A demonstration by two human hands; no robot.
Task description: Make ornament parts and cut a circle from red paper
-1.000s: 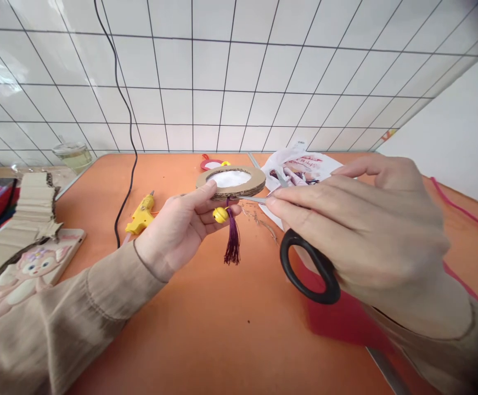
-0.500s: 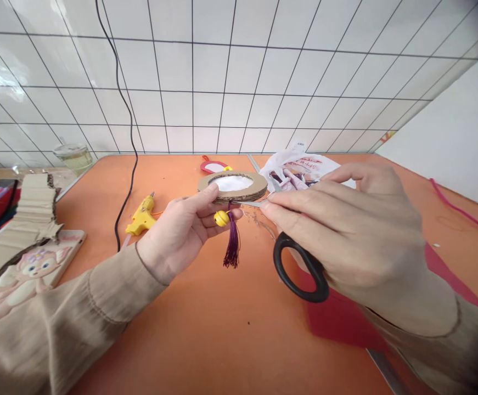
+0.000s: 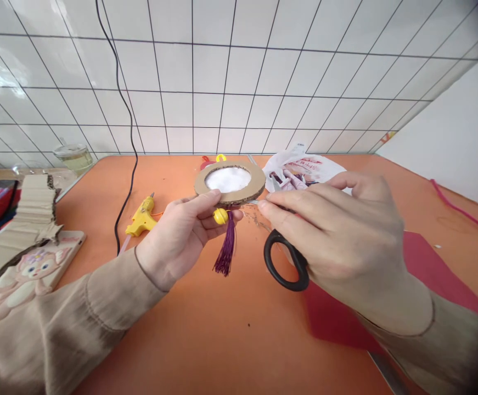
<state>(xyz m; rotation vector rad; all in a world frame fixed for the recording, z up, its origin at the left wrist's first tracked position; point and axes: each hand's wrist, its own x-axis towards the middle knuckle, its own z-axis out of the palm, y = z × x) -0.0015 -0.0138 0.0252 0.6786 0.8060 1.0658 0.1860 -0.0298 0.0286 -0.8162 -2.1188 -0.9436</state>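
Cardboard ring w/ white centre is held up over orange table, in L hand: thumb on near rim, fingers under, pinched btwn. R hand grips scissors, blade at ring's near R edge, contact unclear. Table has yellow glue gun L, red sheet R; white tiled wall behind. Ring's face tilts up twd cam, long axis approx L-R as seen; yellow bell & purple tassel hang below.
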